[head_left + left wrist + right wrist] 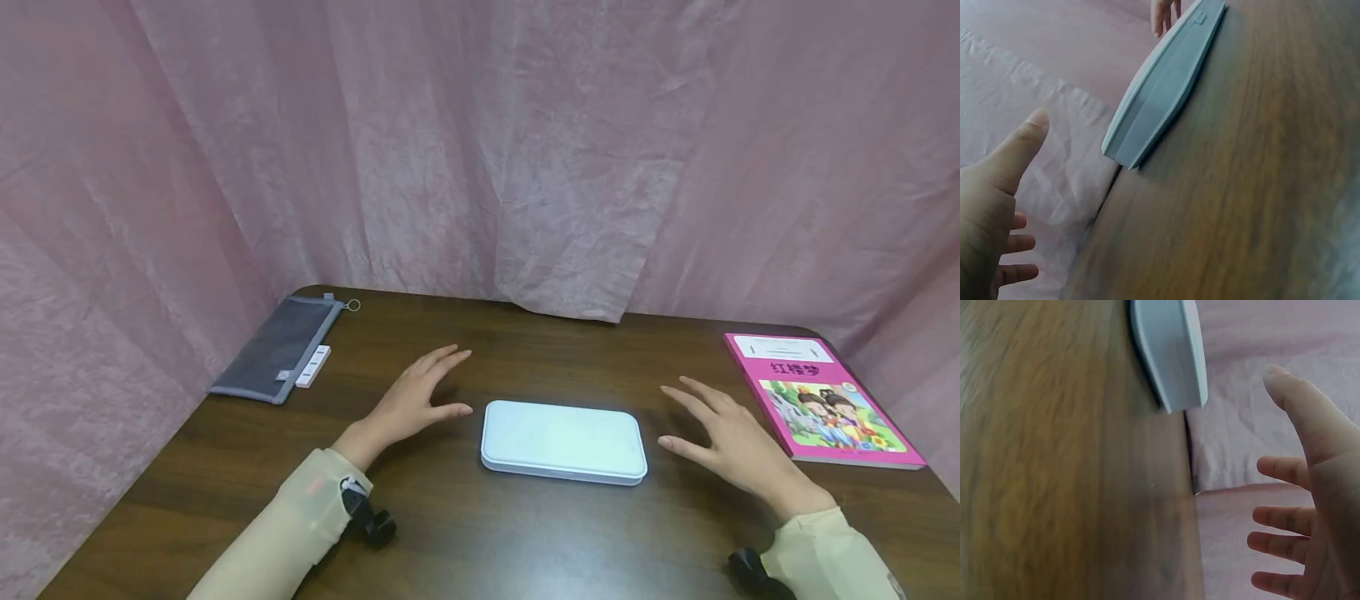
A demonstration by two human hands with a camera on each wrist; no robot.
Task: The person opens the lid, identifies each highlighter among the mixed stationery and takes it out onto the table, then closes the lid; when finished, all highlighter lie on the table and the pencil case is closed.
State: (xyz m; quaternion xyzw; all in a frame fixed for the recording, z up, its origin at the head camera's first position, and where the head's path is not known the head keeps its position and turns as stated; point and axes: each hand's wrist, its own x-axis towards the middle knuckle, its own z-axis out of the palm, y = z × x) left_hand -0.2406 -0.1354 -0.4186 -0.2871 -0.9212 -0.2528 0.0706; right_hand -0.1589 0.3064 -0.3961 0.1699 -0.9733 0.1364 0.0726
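A pale blue-white rectangular case (pixel 564 440) with rounded corners lies closed on the wooden table, between the two hands. To its left, my left hand (pixel 411 402) is held with fingers extended and thumb spread, apart from the case. My right hand (pixel 731 437) is on the other side, fingers spread towards the case, holding nothing. A small clasp (pixel 1199 18) shows on the side of the case in the left wrist view. The right wrist view shows the other end of the case (pixel 1172 356), away from the thumb.
At the back left lies a grey zip pouch (pixel 273 350) with a ring, and a white eraser-like block (pixel 313 367) beside it. A pink book (pixel 825 400) with a cartoon cover lies at the right. Pink curtains (pixel 480 150) hang behind the wooden table (pixel 465 542).
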